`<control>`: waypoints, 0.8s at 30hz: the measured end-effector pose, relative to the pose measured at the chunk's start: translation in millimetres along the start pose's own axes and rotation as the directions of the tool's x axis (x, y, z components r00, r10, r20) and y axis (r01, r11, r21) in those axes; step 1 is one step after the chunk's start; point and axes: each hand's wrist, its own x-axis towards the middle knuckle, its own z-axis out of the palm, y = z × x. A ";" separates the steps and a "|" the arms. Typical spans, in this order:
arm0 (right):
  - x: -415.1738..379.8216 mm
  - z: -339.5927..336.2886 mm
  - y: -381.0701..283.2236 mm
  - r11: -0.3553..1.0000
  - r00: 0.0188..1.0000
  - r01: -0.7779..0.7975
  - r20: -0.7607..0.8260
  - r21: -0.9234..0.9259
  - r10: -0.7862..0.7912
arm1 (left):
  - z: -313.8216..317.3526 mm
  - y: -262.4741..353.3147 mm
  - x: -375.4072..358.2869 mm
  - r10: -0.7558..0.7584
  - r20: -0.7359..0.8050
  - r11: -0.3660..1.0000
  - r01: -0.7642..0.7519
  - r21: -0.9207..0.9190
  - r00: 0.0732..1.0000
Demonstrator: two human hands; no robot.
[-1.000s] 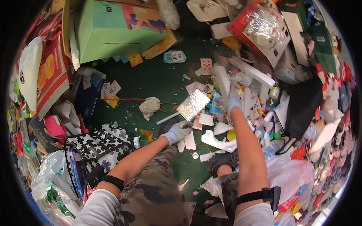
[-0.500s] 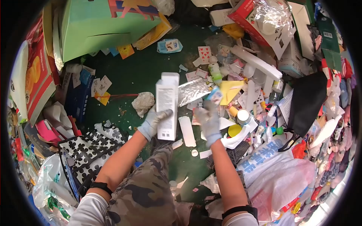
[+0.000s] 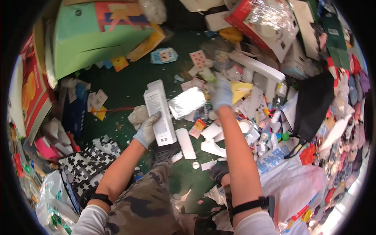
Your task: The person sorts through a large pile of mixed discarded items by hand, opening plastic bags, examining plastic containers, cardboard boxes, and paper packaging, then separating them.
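My left hand, in a light work glove, is closed round a long white carton with printed text and one end flap open. My right hand, also gloved, is smeared by motion over the litter heap, and its fingers are not clear. Just beyond its fingertips lies a small green-and-white bottle. Between the hands a crumpled silver foil sheet rests on the pile. A folded yellow paper is right beside the right hand.
A large green box stands at the back left, a red box at the back right. White foam strips, a black bag and a pink-white plastic sack lie on the right. A clover-patterned bag sits at the left.
My right hand has moved away from me, up toward the green-and-white bottle. The carton stays in my left hand, now tilted more. The view has shifted slightly.
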 end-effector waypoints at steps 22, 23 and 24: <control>-357.7 -518.0 123.1 0.684 0.699 -0.681 -0.508 -0.259 0.503 | 13.0 -46.5 11.4 0.509 -0.144 0.618 -0.244 0.747 0.849; -380.4 -521.0 135.1 0.679 0.697 -0.685 -0.511 -0.264 0.504 | 13.5 -44.5 11.1 0.488 -0.145 0.660 -0.255 0.706 0.861; -389.0 -516.3 135.9 0.676 0.694 -0.686 -0.522 -0.269 0.496 | 14.0 -43.1 11.4 0.468 -0.145 0.700 -0.266 0.663 0.872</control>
